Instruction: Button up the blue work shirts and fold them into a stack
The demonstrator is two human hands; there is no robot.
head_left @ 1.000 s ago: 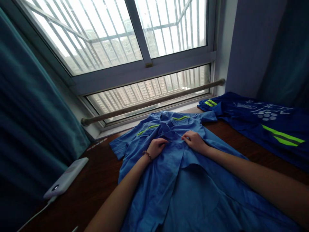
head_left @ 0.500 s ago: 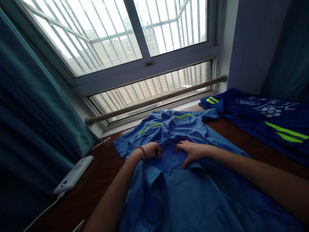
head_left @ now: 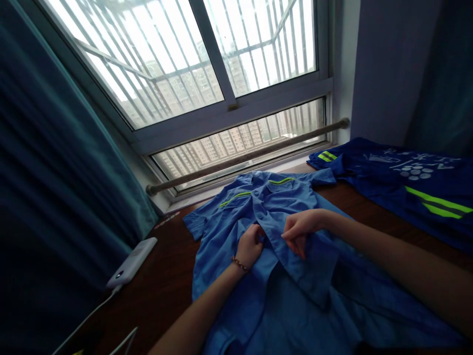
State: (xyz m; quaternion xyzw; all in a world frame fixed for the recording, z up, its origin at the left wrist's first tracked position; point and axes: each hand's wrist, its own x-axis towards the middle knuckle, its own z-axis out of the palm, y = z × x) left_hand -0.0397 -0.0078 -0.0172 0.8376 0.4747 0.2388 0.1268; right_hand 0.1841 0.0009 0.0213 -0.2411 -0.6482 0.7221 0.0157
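Note:
A light blue short-sleeved work shirt (head_left: 236, 276) with yellow-green piping above its chest pockets lies front up, collar toward the window. Its lower front is parted, the two front edges spreading apart toward me. My left hand (head_left: 251, 245), wearing a beaded bracelet (head_left: 239, 264), is closed at the inner edge of the left front panel, fingertips partly hidden. Over the other panel, my right hand (head_left: 303, 229) has thumb and fingers pinched together on the cloth. A button (head_left: 257, 194) shows on the upper placket.
A dark blue garment (head_left: 384, 185) with reflective stripes and white print lies at the right on the brown wooden surface (head_left: 166, 281). At the left are a white power bank (head_left: 133, 261) with a cable and a teal curtain (head_left: 74, 148). A rail (head_left: 251, 155) crosses the window.
My left hand has moved right and nearer to me; my right hand has shifted slightly right, its fingers drawn together. The shirt's lower front has come apart into two panels.

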